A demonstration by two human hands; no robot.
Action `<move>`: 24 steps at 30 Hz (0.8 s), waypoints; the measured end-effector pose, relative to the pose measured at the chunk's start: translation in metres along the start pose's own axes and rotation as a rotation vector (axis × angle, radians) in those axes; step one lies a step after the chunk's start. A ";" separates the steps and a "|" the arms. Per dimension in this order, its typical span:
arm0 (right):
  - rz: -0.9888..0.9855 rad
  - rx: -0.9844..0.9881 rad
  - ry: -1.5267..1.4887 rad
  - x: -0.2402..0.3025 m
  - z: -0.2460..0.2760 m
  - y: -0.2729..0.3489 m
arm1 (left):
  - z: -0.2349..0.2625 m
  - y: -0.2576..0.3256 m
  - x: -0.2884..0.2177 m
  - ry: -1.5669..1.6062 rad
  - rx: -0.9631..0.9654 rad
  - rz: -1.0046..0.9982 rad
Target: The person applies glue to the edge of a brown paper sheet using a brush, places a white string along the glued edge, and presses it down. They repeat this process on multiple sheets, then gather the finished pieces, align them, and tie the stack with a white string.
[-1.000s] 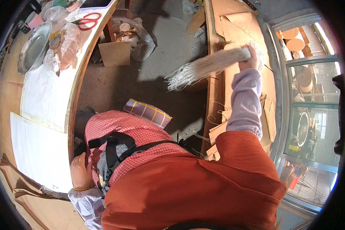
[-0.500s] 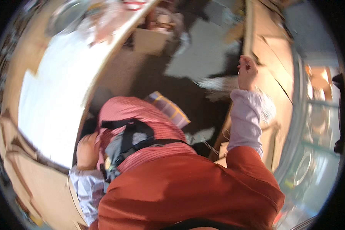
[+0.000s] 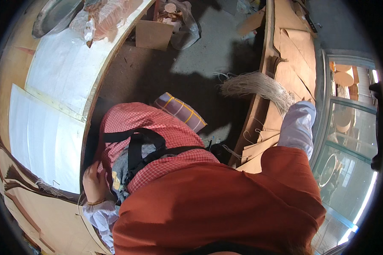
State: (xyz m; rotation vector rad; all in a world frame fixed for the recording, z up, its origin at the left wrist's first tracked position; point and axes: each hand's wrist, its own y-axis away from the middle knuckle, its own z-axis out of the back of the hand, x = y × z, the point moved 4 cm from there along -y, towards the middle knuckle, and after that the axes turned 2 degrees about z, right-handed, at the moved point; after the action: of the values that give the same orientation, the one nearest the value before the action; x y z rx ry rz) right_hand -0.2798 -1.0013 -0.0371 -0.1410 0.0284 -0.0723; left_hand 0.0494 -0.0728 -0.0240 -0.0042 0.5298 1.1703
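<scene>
Two hands are showing well apart: left hand [image 3: 94,185] by the apron [image 3: 151,117], right hand [image 3: 310,100] mostly hidden, near cords [image 3: 257,83] overhanging the desk [image 3: 269,40]; whether either is gripping, I cannot tell. They're probably handling light, limp, tangle-prone, best clasped mid-bundle. Farther, a clear bag [image 3: 187,37] is holding scraps [image 3: 169,16].

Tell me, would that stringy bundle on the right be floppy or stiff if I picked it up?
The stringy bundle would probably flop: it curves, and its strands look thin. Those thin strands may make it light too. Its loose ends splay apart, so they might tangle.
</scene>
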 end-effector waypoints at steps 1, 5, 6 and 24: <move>-0.051 0.013 -0.019 -0.019 -0.011 0.003 | 0.000 -0.008 0.000 -0.019 -0.017 -0.062; -0.210 -0.006 -0.091 -0.042 -0.051 0.045 | 0.007 -0.030 -0.011 -0.029 -0.058 -0.208; -0.207 -0.045 -0.114 -0.028 -0.056 0.060 | 0.011 -0.035 -0.020 0.033 -0.059 -0.214; 1.836 1.097 -1.054 0.353 0.103 0.662 | 0.205 0.017 -0.196 0.983 -0.610 -0.682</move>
State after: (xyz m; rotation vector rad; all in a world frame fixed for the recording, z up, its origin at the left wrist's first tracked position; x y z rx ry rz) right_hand 0.1221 -0.3597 -0.0364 0.9862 -0.9212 1.8034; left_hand 0.0604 -0.1809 0.2381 -1.2419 0.9028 0.5446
